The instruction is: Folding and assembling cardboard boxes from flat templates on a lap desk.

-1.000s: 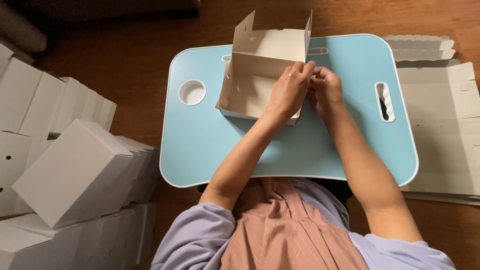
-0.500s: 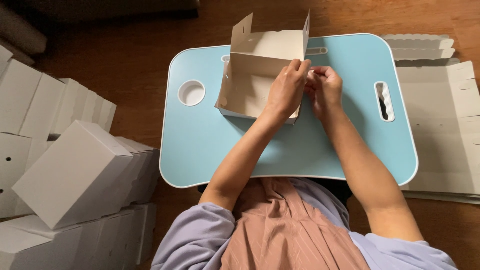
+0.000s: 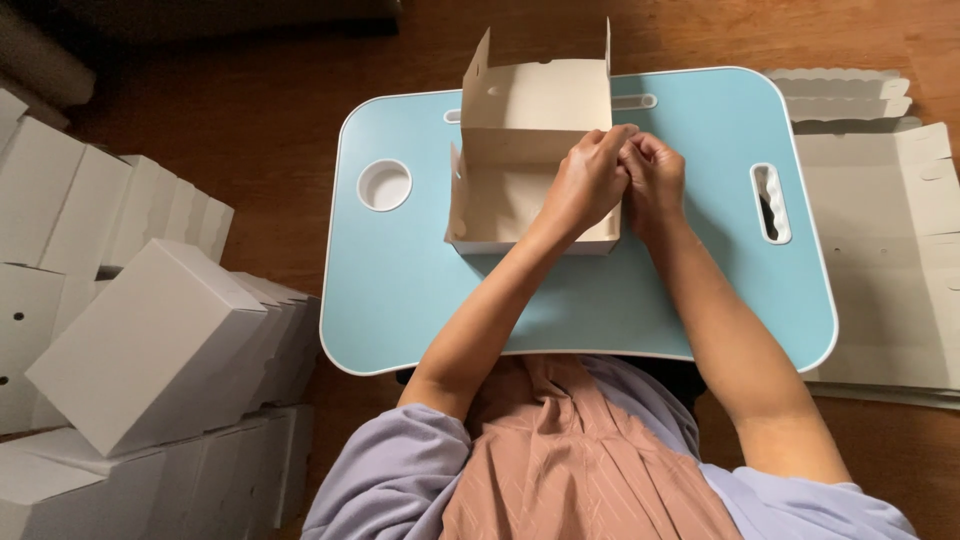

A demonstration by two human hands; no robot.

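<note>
Head camera view, looking straight down: a half-folded cardboard box [image 3: 520, 150] sits on a light blue lap table [image 3: 420, 290], towards its far middle, with its back wall and two side flaps standing upright and its base lying flat. Both hands meet at the box's right side. The left hand [image 3: 585, 185] is curled over the right edge of the box, fingers closed on the cardboard wall there. The right hand [image 3: 655, 180] is pressed against the left one, knuckles touching, its fingers bent inward and pinching the same edge; how much of the flap it grips is hidden by the left hand. The table has a round cup recess [image 3: 384, 185] near its left side and a slot handle [image 3: 768, 203] near its right. On the wooden floor [image 3: 270, 110] to the person's left lies a heap of finished white boxes [image 3: 150, 340], some stacked, one tilted on top. To the right of the table, flat unfolded cardboard sheets [image 3: 890, 250] lie in a pile, just beside its edge
</note>
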